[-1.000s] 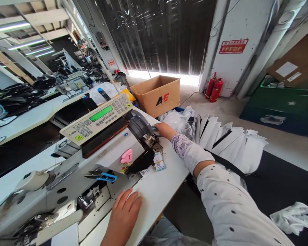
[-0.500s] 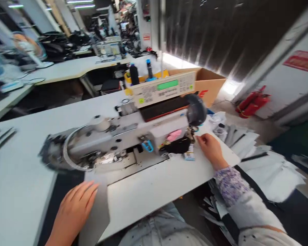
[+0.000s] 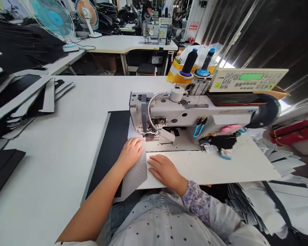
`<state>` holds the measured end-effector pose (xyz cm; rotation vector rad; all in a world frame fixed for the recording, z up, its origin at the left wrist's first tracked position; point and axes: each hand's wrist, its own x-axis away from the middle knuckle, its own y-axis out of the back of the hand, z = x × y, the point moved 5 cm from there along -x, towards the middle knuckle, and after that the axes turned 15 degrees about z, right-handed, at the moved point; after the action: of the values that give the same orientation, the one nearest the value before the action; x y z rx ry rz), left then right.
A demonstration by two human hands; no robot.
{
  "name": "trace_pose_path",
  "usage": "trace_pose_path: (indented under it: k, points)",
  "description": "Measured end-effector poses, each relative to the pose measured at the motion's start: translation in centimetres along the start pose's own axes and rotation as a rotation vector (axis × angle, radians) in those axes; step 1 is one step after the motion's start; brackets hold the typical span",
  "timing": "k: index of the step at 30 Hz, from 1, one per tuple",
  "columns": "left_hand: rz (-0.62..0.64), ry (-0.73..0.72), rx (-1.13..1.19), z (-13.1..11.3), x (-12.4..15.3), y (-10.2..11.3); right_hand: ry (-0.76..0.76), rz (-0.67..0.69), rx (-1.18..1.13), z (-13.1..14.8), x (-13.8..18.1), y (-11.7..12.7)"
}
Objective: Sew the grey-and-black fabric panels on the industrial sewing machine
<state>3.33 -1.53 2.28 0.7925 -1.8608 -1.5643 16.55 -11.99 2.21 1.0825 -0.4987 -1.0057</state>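
My left hand (image 3: 131,152) lies flat on a grey mesh fabric piece (image 3: 136,176), close in front of the needle end of the sewing machine (image 3: 169,112). Its fingers are stretched out on the fabric. A black panel (image 3: 113,136) lies to the left of the mesh and partly under my left forearm. My right hand (image 3: 166,172) rests on the white table (image 3: 195,167) at the mesh's right edge, fingers loosely spread, nothing in it. The mesh runs up under the machine's presser area, where its far end is hidden.
Blue-handled thread snips (image 3: 199,128) hang on the machine's body. Two dark thread cones (image 3: 190,63) stand behind it. Stacked black and white pieces (image 3: 20,102) lie at the left. More white pieces (image 3: 284,201) hang at the right. A person (image 3: 145,15) sits far back.
My right hand has come left from the machine's handwheel end to the mesh's edge. My left hand has moved up the fabric toward the needle. The view has turned left and levelled.
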Motion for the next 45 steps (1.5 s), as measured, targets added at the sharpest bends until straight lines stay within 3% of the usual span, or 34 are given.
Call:
trace_pose_path:
  k: [9, 25, 29, 33, 37, 41, 45]
  points:
    - [-0.05, 0.005, 0.095, 0.2, 0.6, -0.1, 0.076, 0.115, 0.036, -0.2, -1.6, -0.6]
    - [-0.019, -0.003, 0.099, 0.3, 0.3, 0.3, -0.02, 0.043, -0.109, -2.2, -1.2, 0.3]
    - [-0.037, -0.032, 0.054, 0.7, -0.1, 0.1, -0.178, -0.097, -0.036, -5.2, 2.0, 2.3]
    - [-0.117, -0.094, 0.011, 1.2, -0.8, -0.3, -0.535, -0.313, 0.145, -10.8, 8.9, 6.0]
    - [-0.163, -0.146, -0.02, 1.4, -1.2, -0.4, -0.864, -0.301, 0.358, -15.1, 14.0, 8.1]
    - [-0.127, -0.135, -0.038, 1.0, -1.1, -0.1, -0.88, -0.332, 0.373, -16.5, 15.4, 8.1]
    - [-0.056, -0.108, 0.128, -2.1, -0.2, 0.6, -0.736, -0.507, 0.392, -13.9, 14.9, 8.1]
